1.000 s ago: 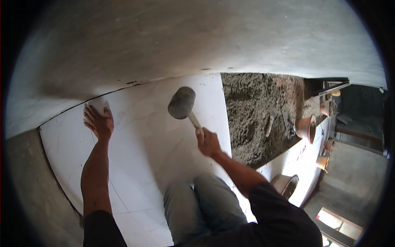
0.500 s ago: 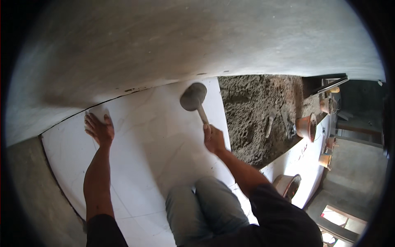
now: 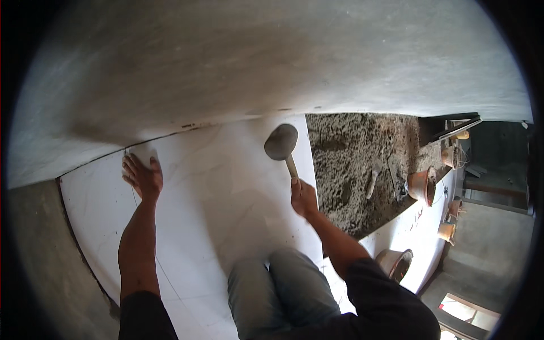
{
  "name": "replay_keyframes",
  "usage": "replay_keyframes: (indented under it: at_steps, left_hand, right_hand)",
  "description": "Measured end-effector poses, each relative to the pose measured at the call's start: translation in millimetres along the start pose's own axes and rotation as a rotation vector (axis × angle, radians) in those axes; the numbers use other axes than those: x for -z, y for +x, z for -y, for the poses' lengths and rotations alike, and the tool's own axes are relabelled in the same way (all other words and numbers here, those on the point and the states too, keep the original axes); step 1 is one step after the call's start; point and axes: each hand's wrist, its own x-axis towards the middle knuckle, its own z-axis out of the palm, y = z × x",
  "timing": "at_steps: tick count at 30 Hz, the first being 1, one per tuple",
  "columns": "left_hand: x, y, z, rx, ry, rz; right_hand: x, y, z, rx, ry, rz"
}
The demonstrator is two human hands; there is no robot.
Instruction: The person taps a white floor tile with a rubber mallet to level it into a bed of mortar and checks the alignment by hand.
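Observation:
My right hand (image 3: 301, 197) is wrapped round the wooden handle of a dark rubber mallet (image 3: 281, 141), whose head is over the right part of a large white veined tile (image 3: 209, 181), near its edge. My left hand (image 3: 144, 174) lies open on the tiling at the left, fingers spread beside a thin joint (image 3: 132, 198), just short of the wall (image 3: 238, 62). Right of the tile is a bed of rough grey mortar (image 3: 351, 164), with a small hand tool (image 3: 372, 181) lying on it. My jeans-clad knees (image 3: 272, 289) are on the tiles.
Along the right stand an orange bucket (image 3: 419, 186), a round container (image 3: 395, 265) near my right arm, and smaller buckets (image 3: 451, 157) farther back. A dark panel with a pale strip (image 3: 456, 127) lies by the wall. A grey surface (image 3: 34, 238) borders the tiles at the left.
My right hand and the mallet have shifted to the right toward the tile's edge. My left hand stays at the same joint, and the view has moved slightly.

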Motion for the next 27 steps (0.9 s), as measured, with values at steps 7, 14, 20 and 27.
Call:
replay_keyframes:
  at_steps: [7,14,20,27]
  left_hand:
    - [7.9,0.4,-10.2,-0.010,-0.026,0.044]
    - [11.4,-62.7,24.5,-0.050,-0.077,0.046]
    - [19.6,-175.8,86.6,0.277,0.056,0.180]
    - [22.1,-180.4,63.7,0.247,-0.023,0.200]
  right_hand:
    - [-3.4,-10.9,-16.7,-0.161,0.079,0.127]
    - [-13.2,-25.3,-75.0,0.103,0.013,-0.108]
    - [18.8,-46.4,48.8,-0.181,0.323,0.027]
    - [-5.4,-38.2,-6.7,-0.243,-0.116,0.260]
